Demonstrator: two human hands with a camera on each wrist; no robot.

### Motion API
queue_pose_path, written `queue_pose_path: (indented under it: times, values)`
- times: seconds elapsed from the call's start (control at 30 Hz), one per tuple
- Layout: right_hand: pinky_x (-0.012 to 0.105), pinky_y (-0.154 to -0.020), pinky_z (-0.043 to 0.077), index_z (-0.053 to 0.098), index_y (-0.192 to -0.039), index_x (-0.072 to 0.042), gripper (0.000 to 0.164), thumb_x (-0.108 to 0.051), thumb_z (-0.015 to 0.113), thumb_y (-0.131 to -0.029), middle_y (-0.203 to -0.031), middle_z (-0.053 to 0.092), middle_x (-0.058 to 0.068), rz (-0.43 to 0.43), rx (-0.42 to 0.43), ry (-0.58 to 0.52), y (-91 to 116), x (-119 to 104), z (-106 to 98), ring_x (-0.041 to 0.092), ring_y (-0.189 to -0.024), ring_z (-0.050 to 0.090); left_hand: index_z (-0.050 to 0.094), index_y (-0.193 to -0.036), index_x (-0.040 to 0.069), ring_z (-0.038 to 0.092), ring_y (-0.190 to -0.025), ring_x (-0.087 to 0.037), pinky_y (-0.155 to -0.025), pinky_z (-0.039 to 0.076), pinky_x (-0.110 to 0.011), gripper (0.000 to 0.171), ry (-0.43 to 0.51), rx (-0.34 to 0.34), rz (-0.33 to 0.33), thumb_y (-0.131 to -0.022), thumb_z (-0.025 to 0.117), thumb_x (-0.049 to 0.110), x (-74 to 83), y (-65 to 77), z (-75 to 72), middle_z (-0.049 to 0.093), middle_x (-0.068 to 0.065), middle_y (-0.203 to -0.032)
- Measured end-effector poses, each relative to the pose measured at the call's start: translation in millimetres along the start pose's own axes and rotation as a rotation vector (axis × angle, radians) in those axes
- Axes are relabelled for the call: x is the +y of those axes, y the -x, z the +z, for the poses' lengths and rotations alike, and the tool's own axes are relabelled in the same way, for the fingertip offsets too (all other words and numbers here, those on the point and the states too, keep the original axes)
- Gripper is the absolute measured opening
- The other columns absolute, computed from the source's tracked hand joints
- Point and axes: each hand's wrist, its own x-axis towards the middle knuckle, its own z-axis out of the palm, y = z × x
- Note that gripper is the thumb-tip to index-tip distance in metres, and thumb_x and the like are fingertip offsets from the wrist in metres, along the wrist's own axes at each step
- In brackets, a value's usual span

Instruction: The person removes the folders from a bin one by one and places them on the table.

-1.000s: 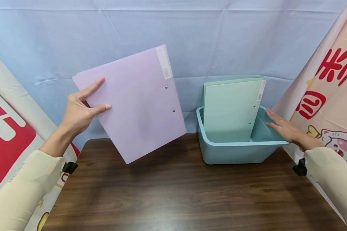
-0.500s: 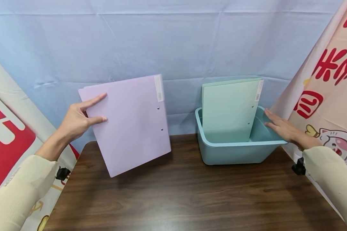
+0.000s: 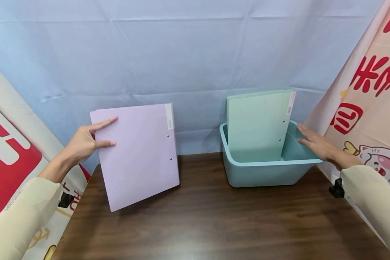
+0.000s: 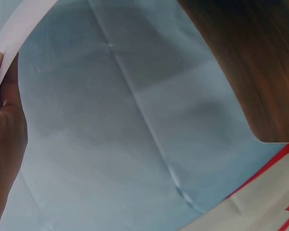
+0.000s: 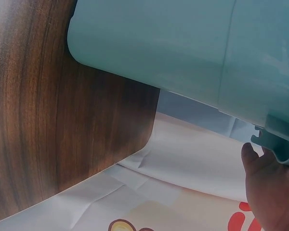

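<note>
In the head view, my left hand (image 3: 84, 142) pinches a lilac file folder (image 3: 139, 155) by its left edge, thumb and a finger across the front. The folder stands slightly tilted at the table's left; whether its lower corner touches the table I cannot tell. The left wrist view shows the folder's edge (image 4: 21, 24) between the fingers. My right hand (image 3: 321, 146) holds the right rim of a blue-green plastic bin (image 3: 263, 175); in the right wrist view, fingertips lie under the lip. A mint green file folder (image 3: 258, 126) stands upright in the bin's left part.
The dark wooden table (image 3: 198, 224) spans below. A pale blue cloth (image 3: 182, 54) hangs directly behind it. Printed cloth banners hang on the left (image 3: 6, 151) and on the right (image 3: 370, 108), close beside the table's edges.
My left hand has lowered the lilac folder and shifted it left, turning it more upright. The right hand, the bin and the mint green folder stay in place.
</note>
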Motion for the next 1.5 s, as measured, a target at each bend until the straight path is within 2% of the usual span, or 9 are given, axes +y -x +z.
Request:
queue_pose_path:
  times: [0.2, 0.47, 0.67, 0.77, 1.03, 1.1, 1.2, 1.33, 1.5]
  values:
    - [0.085, -0.115, 0.001, -0.004, -0.168, -0.003, 0.074, -0.032, 0.038, -0.115, -0.173, -0.006, 0.029, 0.009, -0.006, -0.019, 1.5, 0.4, 3.1, 0.058, -0.157, -0.002, 0.051, -0.159, 0.031, 0.064, -0.11, 0.002, -0.082, 0.06, -0.021, 0.084, -0.008, -0.039, -0.027, -0.087, 0.086, 0.003, -15.8, 0.9, -1.8, 0.057, -0.013, -0.152]
    - [0.084, -0.116, 0.001, -0.005, -0.167, -0.002, 0.073, -0.031, 0.037, -0.115, -0.173, -0.007, 0.03, 0.011, -0.011, -0.002, 0.4, 0.5, -0.1, 0.057, -0.157, -0.002, 0.047, -0.162, 0.028, 0.062, -0.113, 0.007, -0.084, 0.059, -0.019, 0.085, -0.031, -0.101, -0.053, -0.089, 0.085, 0.007, -35.9, -0.5, -14.0, 0.053, -0.019, -0.154]
    - [0.083, -0.116, -0.001, -0.005, -0.168, -0.002, 0.074, -0.033, 0.037, -0.115, -0.173, -0.008, 0.029, 0.008, -0.014, -0.019, 0.0, 0.8, -1.2, 0.057, -0.157, -0.004, 0.042, -0.164, 0.026, 0.061, -0.111, 0.006, -0.087, 0.059, -0.019, 0.087, -0.004, -0.156, -0.12, -0.09, 0.084, 0.008, -54.8, -0.7, -18.9, 0.048, -0.022, -0.158]
    - [0.084, -0.115, -0.002, -0.005, -0.168, -0.002, 0.075, -0.034, 0.038, -0.114, -0.173, -0.008, 0.029, 0.009, -0.015, -0.025, 0.8, 0.6, -0.8, 0.057, -0.157, -0.004, 0.041, -0.164, 0.024, 0.061, -0.11, 0.007, -0.086, 0.06, -0.022, 0.088, 0.002, -0.163, -0.15, -0.09, 0.084, 0.006, -63.6, -1.7, -20.3, 0.047, -0.023, -0.159]
    - [0.085, -0.114, 0.0, -0.005, -0.168, -0.004, 0.075, -0.034, 0.038, -0.114, -0.173, -0.008, 0.028, 0.019, -0.011, -0.026, 2.1, -0.4, -0.4, 0.058, -0.157, -0.003, 0.042, -0.164, 0.02, 0.055, -0.109, 0.012, -0.085, 0.061, -0.026, 0.087, -0.072, -0.178, -0.191, -0.088, 0.085, 0.007, -86.9, -3.4, -25.2, 0.041, -0.025, -0.164]
    - [0.086, -0.114, 0.0, -0.006, -0.168, -0.005, 0.076, -0.034, 0.038, -0.114, -0.173, -0.008, 0.028, 0.023, -0.012, -0.027, 2.5, -0.1, -0.9, 0.058, -0.157, -0.004, 0.043, -0.163, 0.019, 0.056, -0.11, 0.008, -0.083, 0.063, -0.03, 0.087, -0.072, -0.185, -0.202, -0.088, 0.085, 0.006, -94.3, -3.4, -25.2, 0.039, -0.026, -0.165]
    - [0.086, -0.114, 0.001, -0.006, -0.168, -0.006, 0.076, -0.034, 0.039, -0.114, -0.174, -0.008, 0.028, 0.022, -0.011, -0.017, 2.3, 0.5, -1.4, 0.057, -0.157, -0.004, 0.044, -0.163, 0.017, 0.056, -0.117, -0.007, -0.079, 0.062, -0.031, 0.086, -0.082, -0.201, -0.218, -0.088, 0.084, 0.005, -106.1, -1.6, -24.8, 0.035, -0.027, -0.166]
    - [0.086, -0.114, 0.002, -0.004, -0.168, -0.004, 0.076, -0.035, 0.038, -0.114, -0.174, -0.006, 0.029, 0.01, -0.006, 0.002, 1.0, 0.5, -2.2, 0.058, -0.157, -0.002, 0.043, -0.162, 0.013, 0.046, -0.128, -0.027, -0.078, 0.057, -0.027, 0.085, -0.102, -0.231, -0.221, -0.088, 0.083, 0.001, -120.9, 0.4, -22.2, 0.03, -0.03, -0.168]
    - [0.086, -0.114, 0.001, -0.004, -0.168, -0.005, 0.076, -0.036, 0.039, -0.114, -0.174, -0.006, 0.028, 0.028, -0.006, -0.01, 0.8, 0.8, -1.7, 0.057, -0.157, -0.002, 0.043, -0.161, 0.01, 0.04, -0.128, -0.034, -0.081, 0.049, -0.021, 0.086, -0.131, -0.255, -0.217, -0.085, 0.082, -0.002, -134.5, 0.4, -18.3, 0.026, -0.034, -0.167]
